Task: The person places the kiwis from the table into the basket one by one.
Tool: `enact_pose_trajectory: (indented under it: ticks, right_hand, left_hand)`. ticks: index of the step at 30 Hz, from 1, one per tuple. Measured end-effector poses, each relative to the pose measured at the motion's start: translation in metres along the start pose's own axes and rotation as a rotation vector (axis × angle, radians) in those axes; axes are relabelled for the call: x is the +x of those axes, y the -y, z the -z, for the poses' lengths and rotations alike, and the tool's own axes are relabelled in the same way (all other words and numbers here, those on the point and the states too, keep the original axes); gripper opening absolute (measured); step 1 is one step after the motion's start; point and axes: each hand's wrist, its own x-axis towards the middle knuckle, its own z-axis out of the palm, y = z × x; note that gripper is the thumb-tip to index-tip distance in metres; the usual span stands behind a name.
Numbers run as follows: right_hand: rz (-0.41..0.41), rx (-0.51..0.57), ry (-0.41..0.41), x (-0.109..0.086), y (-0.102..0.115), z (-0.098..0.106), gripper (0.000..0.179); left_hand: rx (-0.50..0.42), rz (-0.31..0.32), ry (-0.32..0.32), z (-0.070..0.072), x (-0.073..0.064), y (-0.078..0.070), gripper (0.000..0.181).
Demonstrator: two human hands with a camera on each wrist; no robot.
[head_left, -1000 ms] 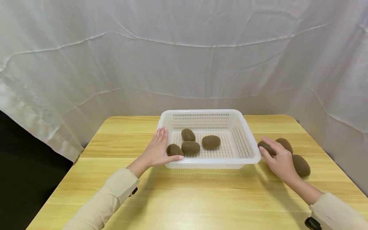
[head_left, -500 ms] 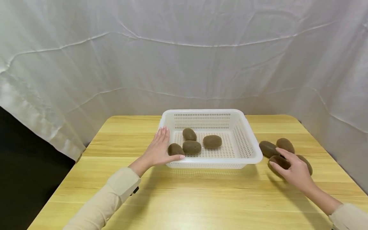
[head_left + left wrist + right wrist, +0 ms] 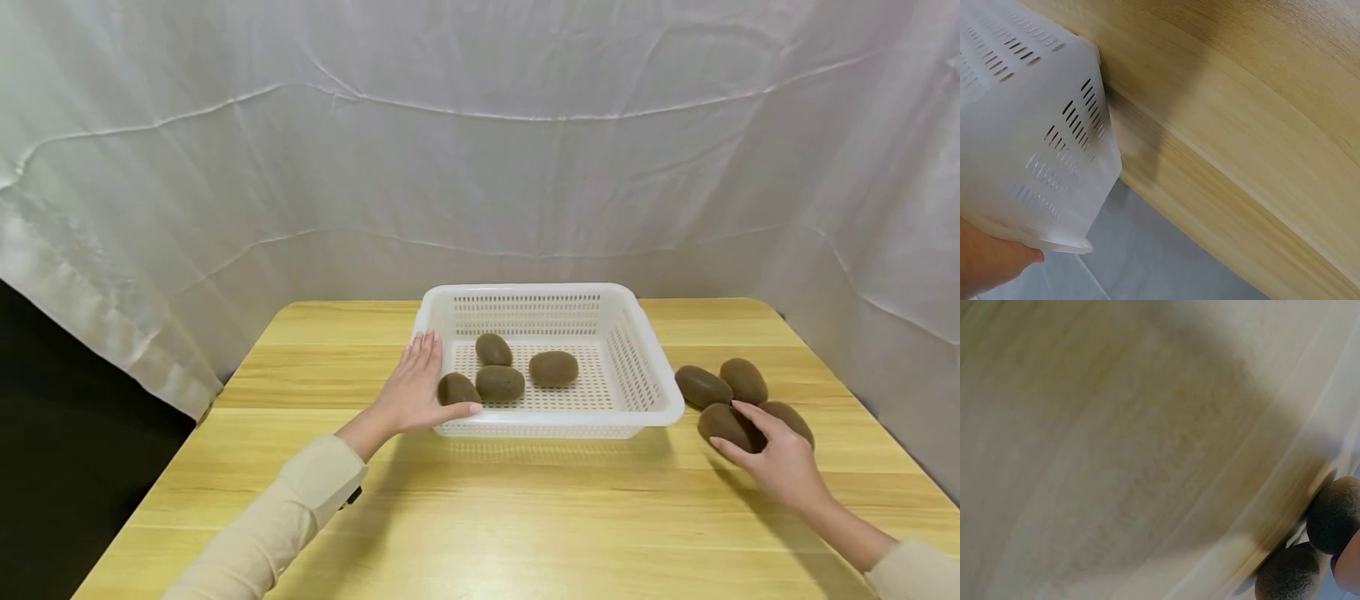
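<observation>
In the head view, my left hand [image 3: 412, 387] rests on the left front corner of a white plastic basket [image 3: 551, 419], fingers along the left rim and thumb along the front. The left wrist view shows part of that hand at the basket's rim [image 3: 1038, 240]. Brown kiwis [image 3: 553, 369] lie inside, several of them, mostly to the left. On the table right of the basket, my right hand [image 3: 787, 467] holds the nearest kiwi [image 3: 727, 427] between thumb and fingers. Three others, including a kiwi [image 3: 702, 387], surround it. A fingertip meets a kiwi [image 3: 1332, 515] in the right wrist view.
Everything stands on a light wooden table [image 3: 525, 517]. Pale curtains [image 3: 525, 167] hang behind it and along both sides, and a dark area [image 3: 60, 467] lies past its left edge.
My right hand has left the kiwi closest to the basket and moved right and nearer to another kiwi, drawing back slightly over the last half second. The left hand stays on the basket.
</observation>
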Motion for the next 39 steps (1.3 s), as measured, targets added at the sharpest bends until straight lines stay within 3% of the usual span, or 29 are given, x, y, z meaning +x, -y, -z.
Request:
enact_pose_trajectory:
  ticks: [12, 21, 32, 39]
  right_hand:
    - [-0.071, -0.024, 0.105, -0.0044, -0.0010, 0.0010, 0.062]
    - [0.037, -0.070, 0.085, -0.0044, -0.0019, -0.0026, 0.058]
    - [-0.097, -0.029, 0.186, -0.0030, 0.0056, -0.0015, 0.059]
    - [-0.181, -0.028, 0.209, -0.0008, 0.0075, -0.0007, 0.059]
  left_hand:
    - [0.001, -0.005, 0.000, -0.0001, 0.0003, 0.0003, 0.118]
    - [0.004, 0.002, 0.002, -0.0007, 0.0016, 0.0009, 0.118]
    - [0.004, 0.003, -0.007, -0.0020, 0.0007, 0.0018, 0.117]
    - [0.007, 0.002, -0.014, -0.0024, 0.0006, 0.0022, 0.117]
